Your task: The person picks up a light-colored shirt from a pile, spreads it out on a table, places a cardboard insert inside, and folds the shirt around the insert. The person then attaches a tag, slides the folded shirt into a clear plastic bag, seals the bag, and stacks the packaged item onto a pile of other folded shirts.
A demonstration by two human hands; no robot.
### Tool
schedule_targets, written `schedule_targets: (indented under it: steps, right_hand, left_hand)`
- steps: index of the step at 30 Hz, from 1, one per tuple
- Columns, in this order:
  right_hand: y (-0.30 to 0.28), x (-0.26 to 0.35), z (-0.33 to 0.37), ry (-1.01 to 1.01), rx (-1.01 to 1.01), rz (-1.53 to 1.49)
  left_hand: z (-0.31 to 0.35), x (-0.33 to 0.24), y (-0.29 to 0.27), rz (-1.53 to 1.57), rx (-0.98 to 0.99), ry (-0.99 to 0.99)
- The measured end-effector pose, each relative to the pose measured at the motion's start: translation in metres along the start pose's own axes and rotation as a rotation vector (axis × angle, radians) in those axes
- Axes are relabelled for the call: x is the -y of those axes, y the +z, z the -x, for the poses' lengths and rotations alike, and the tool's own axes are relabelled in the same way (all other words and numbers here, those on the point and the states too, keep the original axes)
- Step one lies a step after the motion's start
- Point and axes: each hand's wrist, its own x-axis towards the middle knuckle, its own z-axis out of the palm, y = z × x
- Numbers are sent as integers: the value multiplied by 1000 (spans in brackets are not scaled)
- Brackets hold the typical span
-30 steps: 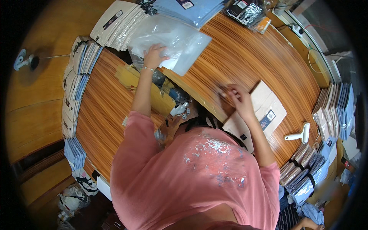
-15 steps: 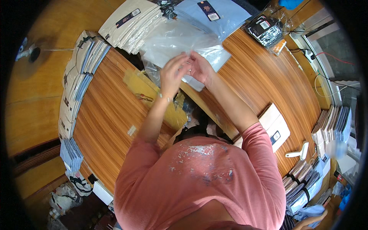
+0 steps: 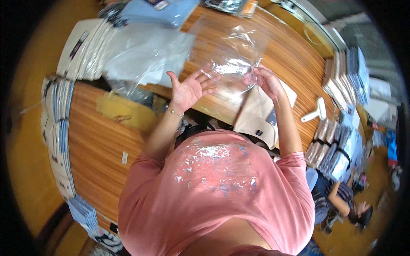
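A clear plastic bag (image 3: 241,42) hangs spread out in front of me, above the wooden table. My right hand (image 3: 270,85) pinches its near right edge between thumb and fingers. My left hand (image 3: 188,91) is open, palm up with fingers spread; its fingertips overlap the bag's left edge, and whether they touch it I cannot tell. Below the bag, close to my body, lies a folded beige garment (image 3: 250,117) with a dark tag, partly covered by the bag and my right arm. To the left of the bag is a pile of clear plastic bags (image 3: 143,53).
Stacks of folded beige garments (image 3: 85,53) and blue garments (image 3: 151,15) stand at the far left; more line the left edge. A white T-shaped roller (image 3: 314,112) lies at right beside bundled garments (image 3: 329,147). Another person (image 3: 341,198) is at lower right.
My view has turned to the right. My hands, earlier together over the pile of bags, are now apart; the right one holds a clear bag over the beige garment.
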Motion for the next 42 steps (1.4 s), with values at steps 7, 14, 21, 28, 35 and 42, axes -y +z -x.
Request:
schedule_targets:
  steps: [7,14,21,28,35,42]
  right_hand:
    - [-84,-4,101,-142,-122,-57]
    - [-131,-9,179,-137,-319,-8]
    - [-155,-12,191,-160,-373,-54]
    - [-197,-11,173,-226,-271,-207]
    - [-79,-31,110,-318,93,-911]
    - [-85,7,63,-324,-382,-453]
  left_hand:
    - [-106,47,-3,18,-269,28]
    - [-161,52,-20,-623,-232,-124]
    - [-165,72,-8,-275,-50,-214]
    - [-166,80,43,-218,-162,-47]
    - [-167,128,72,-304,-224,474]
    - [-117,189,29,-758,-298,484]
